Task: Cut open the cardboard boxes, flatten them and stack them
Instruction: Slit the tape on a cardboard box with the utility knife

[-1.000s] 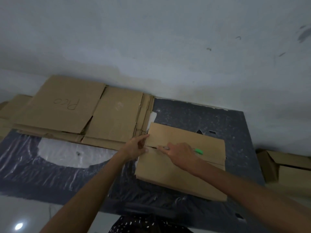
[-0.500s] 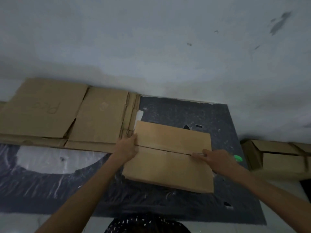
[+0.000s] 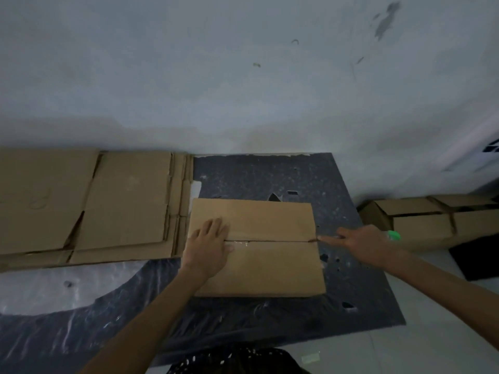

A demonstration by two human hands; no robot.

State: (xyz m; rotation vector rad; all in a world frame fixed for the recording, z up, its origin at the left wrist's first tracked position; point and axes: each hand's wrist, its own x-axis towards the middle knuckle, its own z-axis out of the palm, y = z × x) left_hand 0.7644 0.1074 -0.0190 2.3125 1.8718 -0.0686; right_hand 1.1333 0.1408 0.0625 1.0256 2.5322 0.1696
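Dotted dark cloth (image 3: 237,360) is showing at the near edge, w/ both forearms reaching out over it. Dark grey speckled floor mat (image 3: 364,306), holed in spots & partly under clear plastic film (image 3: 54,292), is lying beneath everything. Closed brown cardboard box (image 3: 264,273) is sitting mid-mat, top seam running left-right. Left hand (image 3: 208,247) is pressing flat on the box's left end, fingers straight & spread across the seam, next to a scrap of clear tape (image 3: 241,242). Right hand (image 3: 361,242) is gripping a green-handled cutter (image 3: 393,235), fingers wrapped on it, index pointing along it; its tip is meeting the seam's right end at the box edge. Flattened brown cardboard stack (image 3: 121,206) is crowding the box's left side; touching or not, can't tell. More brown cardboard boxes (image 3: 421,225), not flattened, are sitting far right, off the mat. Pale scuffed wall (image 3: 243,76) is closing off the back.
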